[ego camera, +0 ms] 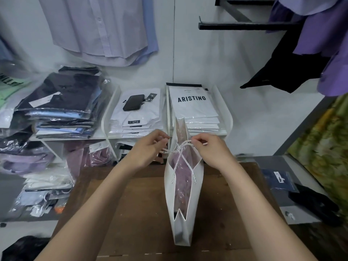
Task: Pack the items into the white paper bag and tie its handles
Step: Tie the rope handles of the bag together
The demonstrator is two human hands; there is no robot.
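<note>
The white paper bag [170,187] stands upright on the brown wooden table [131,213], its mouth open towards me. Inside it lies a purple garment in clear plastic [181,178]. The twisted white-and-grey rope handles [179,148] cross over the far end of the mouth. My left hand [148,147] pinches one handle end to the left of the bag. My right hand [211,149] pinches the other loop on the right side. Both hands hold the cords taut, apart from each other.
Behind the table, white shelves hold stacked packed shirts [195,112], with a black phone [133,102] on the middle stack. Bagged clothes [62,102] pile up at the left. Shirts hang on the wall above. A navy packet [278,180] and a black item [314,204] lie at the right.
</note>
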